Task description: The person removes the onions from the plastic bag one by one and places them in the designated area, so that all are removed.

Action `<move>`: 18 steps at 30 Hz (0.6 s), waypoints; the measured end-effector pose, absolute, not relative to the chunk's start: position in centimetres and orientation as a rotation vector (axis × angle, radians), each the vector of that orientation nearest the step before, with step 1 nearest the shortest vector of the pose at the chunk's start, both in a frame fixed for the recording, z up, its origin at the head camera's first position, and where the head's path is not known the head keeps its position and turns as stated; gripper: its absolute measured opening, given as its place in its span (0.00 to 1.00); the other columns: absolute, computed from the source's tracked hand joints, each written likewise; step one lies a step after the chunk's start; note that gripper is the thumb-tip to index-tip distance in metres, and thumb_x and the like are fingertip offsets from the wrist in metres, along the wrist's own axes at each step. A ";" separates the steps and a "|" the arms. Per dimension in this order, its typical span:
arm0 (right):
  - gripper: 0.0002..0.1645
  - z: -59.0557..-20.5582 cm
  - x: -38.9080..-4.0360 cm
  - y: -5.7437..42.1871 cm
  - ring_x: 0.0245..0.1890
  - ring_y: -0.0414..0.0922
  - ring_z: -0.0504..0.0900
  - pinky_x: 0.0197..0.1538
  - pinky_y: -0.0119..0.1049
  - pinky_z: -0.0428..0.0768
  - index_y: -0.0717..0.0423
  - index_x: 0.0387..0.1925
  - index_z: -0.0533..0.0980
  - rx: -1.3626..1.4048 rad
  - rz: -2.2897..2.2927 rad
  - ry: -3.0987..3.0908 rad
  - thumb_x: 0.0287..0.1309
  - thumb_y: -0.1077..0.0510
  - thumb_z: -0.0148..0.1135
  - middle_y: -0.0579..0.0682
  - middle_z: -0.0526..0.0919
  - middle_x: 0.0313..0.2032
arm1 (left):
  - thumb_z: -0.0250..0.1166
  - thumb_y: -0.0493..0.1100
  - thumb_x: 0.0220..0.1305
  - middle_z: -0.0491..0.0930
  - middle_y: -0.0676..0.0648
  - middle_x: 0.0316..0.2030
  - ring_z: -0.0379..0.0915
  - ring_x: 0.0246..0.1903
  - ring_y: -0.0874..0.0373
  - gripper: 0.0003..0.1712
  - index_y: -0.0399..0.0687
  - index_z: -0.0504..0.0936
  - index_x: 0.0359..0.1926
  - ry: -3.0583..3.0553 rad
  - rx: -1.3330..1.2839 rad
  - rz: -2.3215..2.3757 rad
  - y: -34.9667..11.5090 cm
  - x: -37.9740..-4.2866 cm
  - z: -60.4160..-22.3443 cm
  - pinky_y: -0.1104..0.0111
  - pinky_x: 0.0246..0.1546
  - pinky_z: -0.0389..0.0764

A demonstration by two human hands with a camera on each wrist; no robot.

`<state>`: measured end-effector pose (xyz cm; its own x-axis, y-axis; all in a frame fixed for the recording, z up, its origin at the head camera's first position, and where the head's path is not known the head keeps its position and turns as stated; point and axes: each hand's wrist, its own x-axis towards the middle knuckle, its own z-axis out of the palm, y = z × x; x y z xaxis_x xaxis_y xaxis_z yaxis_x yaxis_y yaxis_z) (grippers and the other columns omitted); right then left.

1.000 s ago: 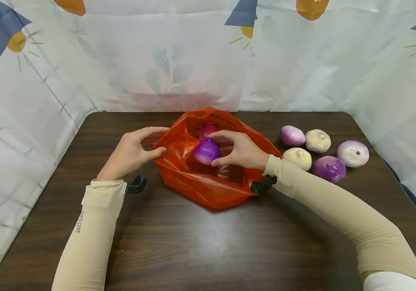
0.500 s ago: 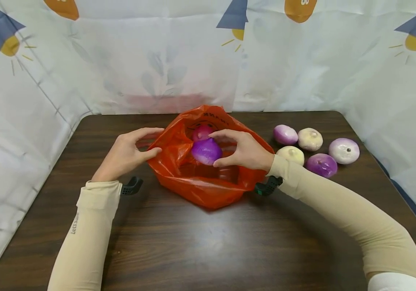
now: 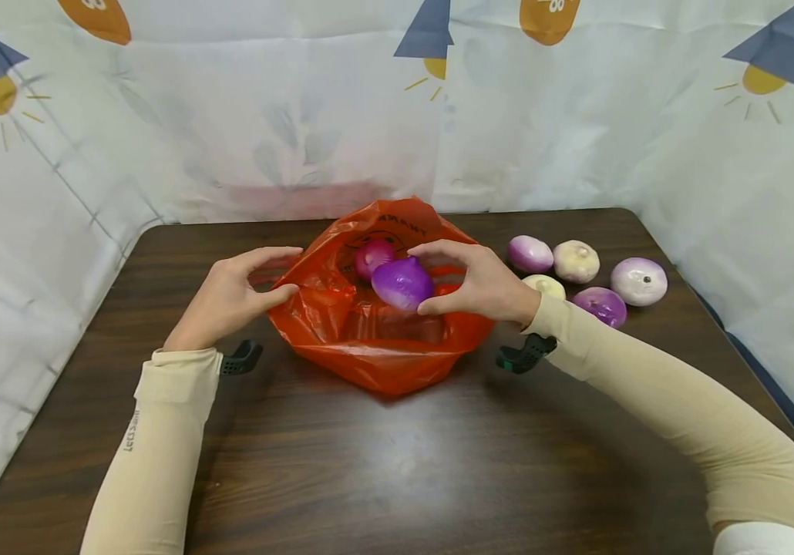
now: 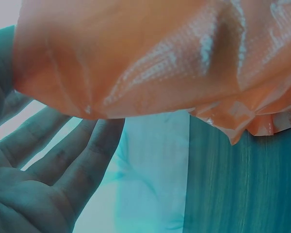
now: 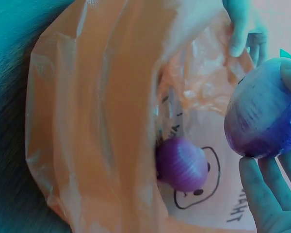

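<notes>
A red plastic bag (image 3: 383,370) stands with its mouth wide at the middle of the table. My left hand (image 3: 227,297) holds the bag's left rim between thumb and fingers; in the left wrist view the fingers (image 4: 72,155) reach behind the plastic. Over the mouth, my right hand (image 3: 483,285) pinches a purple onion (image 3: 402,284), thumb on one side and fingertips on the other. Another onion (image 5: 182,164), reddish purple, lies inside the bag against a wall with a printed face and letters. Part of the bag's floor is hidden by the held onion.
To the right of the bag, several onions lie grouped on the dark wooden table (image 3: 397,478): purple ones such as this onion (image 3: 530,254) and pale ones such as this onion (image 3: 576,261). My right forearm partly covers the nearest. A printed white curtain (image 3: 230,116) surrounds the table's back and sides.
My right hand has drawn the purple onion up and rightward relative to the bag, showing more of the onion inside. The left hand keeps its hold on the rim. The head view has shifted slightly.
</notes>
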<state>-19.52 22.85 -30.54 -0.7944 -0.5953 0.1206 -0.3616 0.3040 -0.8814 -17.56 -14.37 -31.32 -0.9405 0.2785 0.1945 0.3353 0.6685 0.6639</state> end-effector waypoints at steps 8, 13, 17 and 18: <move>0.43 -29.9 -19.3 24.6 0.64 0.47 0.82 0.64 0.44 0.84 0.49 0.67 0.75 -0.854 -1.532 2.344 0.49 0.60 0.82 0.50 0.80 0.65 | 0.75 0.44 0.63 0.84 0.46 0.61 0.84 0.59 0.45 0.30 0.59 0.80 0.66 -2.797 -0.511 -1.133 -14.4 -17.6 -31.3 0.92 0.45 0.75; 0.43 -29.5 -19.1 25.8 0.66 0.46 0.80 0.66 0.44 0.83 0.49 0.68 0.74 -0.819 -1.575 2.308 0.49 0.62 0.82 0.49 0.79 0.67 | 0.75 0.45 0.64 0.84 0.46 0.61 0.83 0.59 0.45 0.30 0.60 0.80 0.67 -2.801 -0.505 -1.138 -14.4 -17.4 -31.1 0.93 0.44 0.74; 0.44 -29.1 -19.0 26.7 0.66 0.46 0.80 0.65 0.43 0.84 0.55 0.69 0.73 -0.814 -1.608 2.294 0.49 0.64 0.81 0.50 0.78 0.67 | 0.75 0.45 0.64 0.84 0.45 0.62 0.83 0.59 0.44 0.30 0.59 0.80 0.67 -2.805 -0.507 -1.134 -14.3 -17.4 -31.1 0.94 0.44 0.73; 0.44 -29.1 -19.0 26.9 0.66 0.46 0.80 0.64 0.42 0.84 0.56 0.69 0.73 -0.814 -1.615 2.297 0.49 0.65 0.81 0.51 0.78 0.67 | 0.75 0.45 0.64 0.84 0.45 0.62 0.83 0.59 0.44 0.30 0.60 0.80 0.67 -2.805 -0.508 -1.133 -14.3 -17.4 -31.1 0.94 0.44 0.73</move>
<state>-18.96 26.91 -29.06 -0.8230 -0.5521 0.1338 -0.3127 0.2437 -0.9181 -17.41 -14.31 -31.14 -0.9425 0.2752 0.1897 0.3298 0.6728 0.6622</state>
